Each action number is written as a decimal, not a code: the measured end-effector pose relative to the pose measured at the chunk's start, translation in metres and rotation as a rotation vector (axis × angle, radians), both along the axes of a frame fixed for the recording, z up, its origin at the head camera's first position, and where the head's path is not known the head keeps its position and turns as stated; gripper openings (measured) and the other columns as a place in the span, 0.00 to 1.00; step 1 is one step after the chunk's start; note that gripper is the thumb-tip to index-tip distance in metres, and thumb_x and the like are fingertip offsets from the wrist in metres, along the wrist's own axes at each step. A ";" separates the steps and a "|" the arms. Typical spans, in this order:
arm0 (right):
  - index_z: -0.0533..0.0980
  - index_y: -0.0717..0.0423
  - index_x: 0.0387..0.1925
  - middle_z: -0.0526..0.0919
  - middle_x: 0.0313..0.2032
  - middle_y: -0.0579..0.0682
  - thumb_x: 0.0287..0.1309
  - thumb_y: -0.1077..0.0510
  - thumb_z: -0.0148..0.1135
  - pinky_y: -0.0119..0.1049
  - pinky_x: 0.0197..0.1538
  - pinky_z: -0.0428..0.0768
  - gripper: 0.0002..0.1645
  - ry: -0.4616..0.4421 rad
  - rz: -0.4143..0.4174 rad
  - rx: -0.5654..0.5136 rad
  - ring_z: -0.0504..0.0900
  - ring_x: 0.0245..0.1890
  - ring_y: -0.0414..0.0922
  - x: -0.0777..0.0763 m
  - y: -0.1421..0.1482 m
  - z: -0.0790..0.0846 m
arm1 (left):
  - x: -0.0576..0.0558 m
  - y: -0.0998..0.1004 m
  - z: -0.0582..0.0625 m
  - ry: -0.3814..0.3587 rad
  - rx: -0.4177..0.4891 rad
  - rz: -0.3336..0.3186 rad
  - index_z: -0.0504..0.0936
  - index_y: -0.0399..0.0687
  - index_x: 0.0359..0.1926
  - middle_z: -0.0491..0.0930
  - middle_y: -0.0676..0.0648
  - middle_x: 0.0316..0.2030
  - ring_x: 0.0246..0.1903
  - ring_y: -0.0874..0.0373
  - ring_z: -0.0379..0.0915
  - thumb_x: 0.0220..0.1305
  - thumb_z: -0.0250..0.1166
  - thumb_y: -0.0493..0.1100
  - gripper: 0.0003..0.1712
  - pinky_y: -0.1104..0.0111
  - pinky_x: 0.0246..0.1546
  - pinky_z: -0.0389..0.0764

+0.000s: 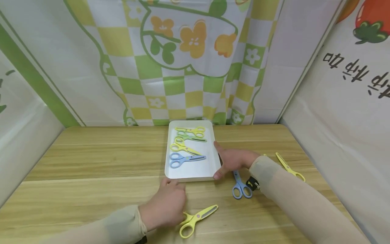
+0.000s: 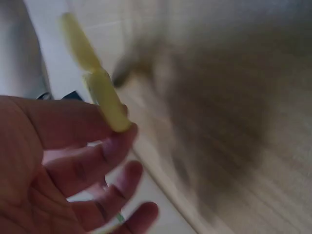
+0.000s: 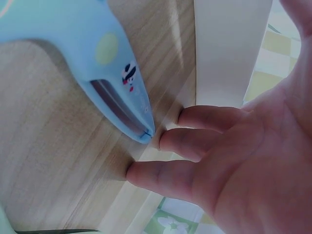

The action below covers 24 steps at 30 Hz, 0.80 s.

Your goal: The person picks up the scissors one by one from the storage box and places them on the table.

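Note:
My left hand (image 1: pixel 167 203) is in front of the white tray (image 1: pixel 195 179) and pinches a pair of yellow scissors (image 1: pixel 198 216) by the handle. In the left wrist view the yellow piece (image 2: pixel 105 92) stands between thumb and forefinger, with the other fingers loosely bent. The blades point to the right, away from the hand. My right hand (image 1: pixel 233 159) is spread at the tray's right side, thumb at the near corner. Its straight fingers (image 3: pixel 161 178) reach down to the tabletop beside the tray wall. Blue scissors (image 1: pixel 240 186) lie close by that hand.
In the tray several scissors lie in a column, among them a blue pair (image 1: pixel 186 159) and a green pair (image 1: pixel 192 137). Another yellow pair (image 1: pixel 289 167) is right of my right forearm. A checked curtain (image 1: pixel 182 84) hangs behind the wooden table (image 1: pixel 91 162).

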State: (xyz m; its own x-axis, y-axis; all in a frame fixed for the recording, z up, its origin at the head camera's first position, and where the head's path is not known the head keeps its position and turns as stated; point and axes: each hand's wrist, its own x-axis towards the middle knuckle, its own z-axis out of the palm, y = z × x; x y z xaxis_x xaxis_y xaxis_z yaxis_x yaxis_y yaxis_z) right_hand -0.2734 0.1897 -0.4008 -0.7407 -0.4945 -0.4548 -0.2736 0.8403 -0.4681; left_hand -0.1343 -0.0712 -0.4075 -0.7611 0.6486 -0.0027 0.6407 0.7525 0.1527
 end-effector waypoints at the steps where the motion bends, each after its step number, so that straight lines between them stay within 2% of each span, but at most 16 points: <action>1: 0.24 0.62 0.76 0.57 0.71 0.69 0.38 0.33 0.80 0.43 0.72 0.55 0.89 -0.001 -0.002 0.004 0.59 0.71 0.53 0.000 0.000 0.000 | 0.001 0.001 -0.002 0.000 -0.016 0.009 0.67 0.56 0.10 0.66 0.56 0.25 0.38 0.52 0.67 0.36 0.71 0.43 0.18 0.50 0.51 0.62; 5: 0.24 0.62 0.76 0.57 0.71 0.69 0.38 0.33 0.80 0.43 0.71 0.56 0.89 -0.005 -0.003 -0.002 0.59 0.71 0.53 0.000 0.000 0.000 | 0.005 0.003 -0.003 0.003 -0.072 0.011 0.68 0.55 0.10 0.65 0.54 0.22 0.35 0.51 0.68 0.37 0.70 0.43 0.17 0.47 0.52 0.62; 7: 0.24 0.62 0.76 0.57 0.71 0.69 0.38 0.33 0.80 0.43 0.71 0.56 0.89 -0.003 -0.002 -0.002 0.59 0.71 0.53 0.000 0.000 -0.001 | 0.006 0.003 -0.002 0.016 -0.095 -0.042 0.73 0.55 0.13 0.66 0.54 0.22 0.32 0.52 0.67 0.39 0.72 0.45 0.14 0.48 0.50 0.64; 9: 0.24 0.62 0.76 0.56 0.72 0.70 0.38 0.34 0.80 0.43 0.72 0.55 0.89 -0.001 0.001 -0.004 0.59 0.71 0.54 0.000 0.000 0.000 | 0.006 0.004 -0.002 0.058 -0.122 -0.161 0.76 0.57 0.19 0.67 0.56 0.24 0.31 0.55 0.67 0.42 0.73 0.48 0.11 0.51 0.49 0.65; 13: 0.24 0.62 0.75 0.53 0.72 0.70 0.39 0.33 0.80 0.43 0.72 0.54 0.89 0.001 0.003 -0.007 0.57 0.72 0.55 0.000 0.000 0.000 | 0.007 0.004 -0.002 0.198 -0.120 -0.466 0.78 0.63 0.25 0.66 0.61 0.27 0.28 0.62 0.65 0.43 0.75 0.50 0.12 0.60 0.48 0.68; 15: 0.24 0.62 0.75 0.53 0.72 0.70 0.39 0.32 0.79 0.43 0.72 0.55 0.89 0.003 0.003 -0.001 0.57 0.72 0.54 0.000 0.000 0.000 | 0.007 0.005 -0.002 0.253 -0.112 -0.554 0.77 0.64 0.25 0.65 0.62 0.27 0.27 0.63 0.65 0.43 0.75 0.50 0.12 0.63 0.47 0.67; 18: 0.24 0.61 0.76 0.53 0.73 0.69 0.38 0.32 0.79 0.43 0.72 0.55 0.89 0.000 -0.003 0.004 0.57 0.72 0.54 0.000 0.000 0.000 | 0.008 0.008 -0.003 0.276 -0.106 -0.587 0.77 0.63 0.25 0.65 0.62 0.27 0.27 0.64 0.66 0.44 0.75 0.52 0.13 0.66 0.46 0.67; 24: 0.24 0.61 0.76 0.54 0.72 0.70 0.40 0.33 0.79 0.43 0.71 0.56 0.88 0.002 -0.005 0.007 0.58 0.71 0.53 0.000 -0.001 0.000 | 0.007 0.021 -0.007 0.276 -0.080 -0.571 0.80 0.63 0.30 0.69 0.62 0.30 0.32 0.64 0.68 0.49 0.74 0.55 0.11 0.68 0.44 0.68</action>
